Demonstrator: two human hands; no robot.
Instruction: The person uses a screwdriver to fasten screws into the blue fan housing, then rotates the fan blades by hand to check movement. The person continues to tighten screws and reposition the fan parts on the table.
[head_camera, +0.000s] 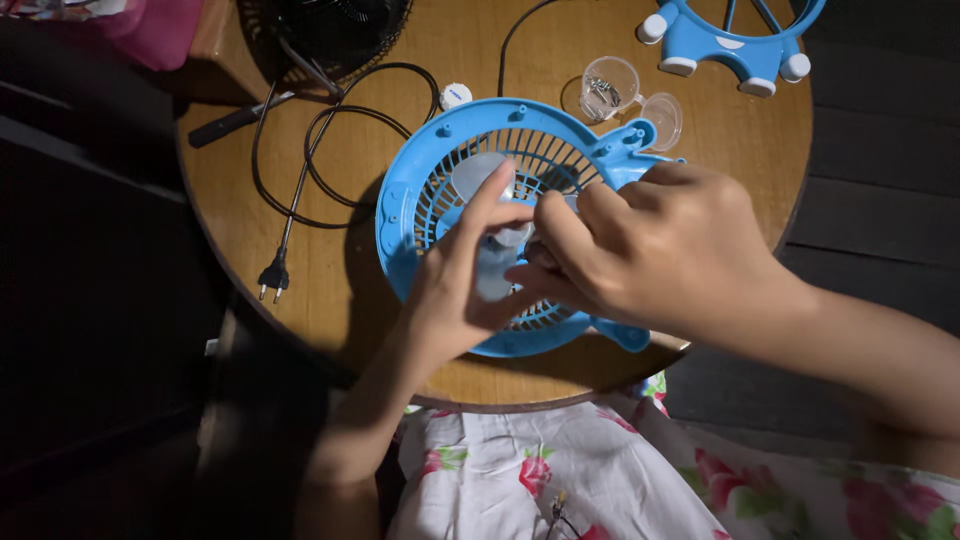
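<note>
Counter first: we see a round wooden top filling the far half of the scene. At its near edge lies our blue fan housing, grille up, with pale translucent blades at the hub. Our left hand pinches the hub piece, its grip closed on the blades; our right hand meets it there, fingertips pinched shut on something too hidden to name. Left lies a black power cord; far right, a small clear cup.
</note>
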